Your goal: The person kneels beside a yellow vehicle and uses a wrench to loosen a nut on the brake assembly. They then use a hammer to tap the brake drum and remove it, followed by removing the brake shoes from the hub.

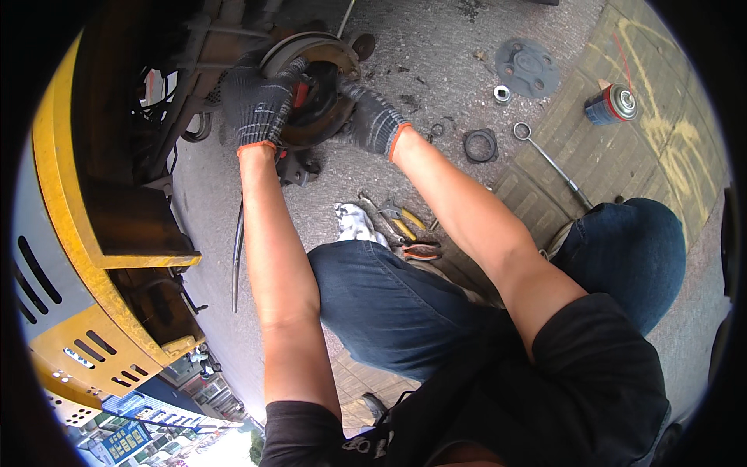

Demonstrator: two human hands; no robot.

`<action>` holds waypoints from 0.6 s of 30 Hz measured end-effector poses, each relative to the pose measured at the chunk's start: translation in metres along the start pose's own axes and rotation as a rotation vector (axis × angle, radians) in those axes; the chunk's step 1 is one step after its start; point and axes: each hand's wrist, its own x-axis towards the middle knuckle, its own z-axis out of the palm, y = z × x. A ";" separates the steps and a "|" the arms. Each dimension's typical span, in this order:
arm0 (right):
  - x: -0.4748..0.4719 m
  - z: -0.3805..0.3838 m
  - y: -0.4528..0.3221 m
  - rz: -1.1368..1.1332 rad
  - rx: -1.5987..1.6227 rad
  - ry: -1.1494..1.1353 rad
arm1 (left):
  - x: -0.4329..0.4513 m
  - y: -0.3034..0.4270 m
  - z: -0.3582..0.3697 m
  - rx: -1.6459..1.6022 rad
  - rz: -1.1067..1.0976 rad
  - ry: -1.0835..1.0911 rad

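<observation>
A round metal part [312, 135], rusty and dark like a wheel-brake piece, is held beside the underside of a yellow vehicle. My left hand [257, 102], in a dark knit glove with an orange cuff, grips its left side, thumb over the pale rim. Gloved the same way, my right hand [373, 119] holds the right side, its fingertips partly hidden. Between the hands sit a curved black piece [321, 90] and a small red piece [300, 94]. Below hangs a dark metal bracket [297, 169].
Pliers with yellow handles [408, 222], orange-handled pliers [421, 251] and a white rag [353, 220] lie by my knee. Rightward are a black ring [480, 146], a socket [502, 94], a ring-ended wrench [551, 157], a holed disc [528, 67] and a spray can [610, 106]. Yellow bodywork [70, 175] stands left.
</observation>
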 end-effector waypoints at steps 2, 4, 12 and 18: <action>0.003 0.001 0.001 0.003 -0.007 -0.017 | 0.000 -0.004 0.000 0.031 0.014 0.006; 0.005 0.001 0.002 0.002 -0.009 -0.043 | -0.002 -0.008 0.003 0.040 0.044 0.034; 0.003 -0.002 0.006 -0.019 0.041 -0.016 | 0.000 0.002 0.006 0.086 0.058 0.045; -0.009 -0.019 0.008 -0.024 0.058 -0.054 | -0.005 0.030 0.017 0.151 0.078 -0.048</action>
